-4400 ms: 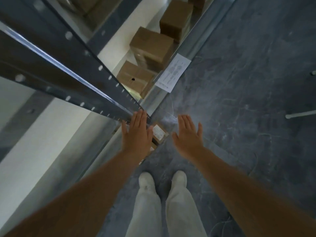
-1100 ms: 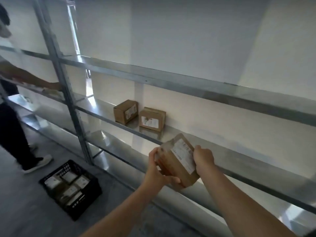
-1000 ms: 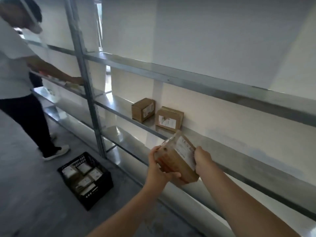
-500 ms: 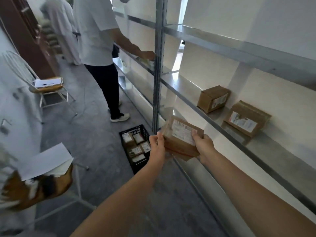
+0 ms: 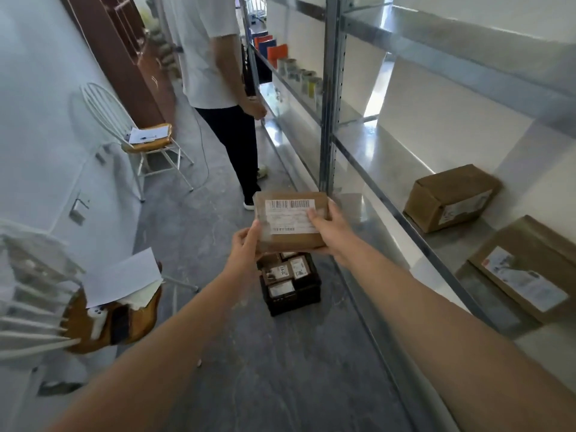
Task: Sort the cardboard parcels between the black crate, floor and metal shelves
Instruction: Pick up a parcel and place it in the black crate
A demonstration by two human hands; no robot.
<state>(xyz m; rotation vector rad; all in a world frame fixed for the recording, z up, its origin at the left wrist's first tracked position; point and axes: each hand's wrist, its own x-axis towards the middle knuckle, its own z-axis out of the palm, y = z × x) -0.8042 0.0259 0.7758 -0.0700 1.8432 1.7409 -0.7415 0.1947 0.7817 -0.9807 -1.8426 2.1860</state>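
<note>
Aisle beside the metal shelves [image 5: 374, 145]: I hold one labelled parcel [image 5: 290, 241] in both hands, right above the black crate [image 5: 294, 304]. My left grip [image 5: 246, 241] curls round its near left corner. My right grip [image 5: 330, 227] pinches the right edge, thumb on the label. I judge the sorting partway done. Two boxes, a small one [image 5: 448, 198] and a flat one [image 5: 526, 269], sit on the shelf to my right. More packets [image 5: 280, 271] lie in the crate on the floor [image 5: 280, 369] (I make out at least four labels). The one I hold has no place yet. Another person [image 5: 218, 73] stands ahead by the upright post [image 5: 332, 88], narrowing the aisle. A white chair [image 5: 134, 135] with papers stands at the left wall.
</note>
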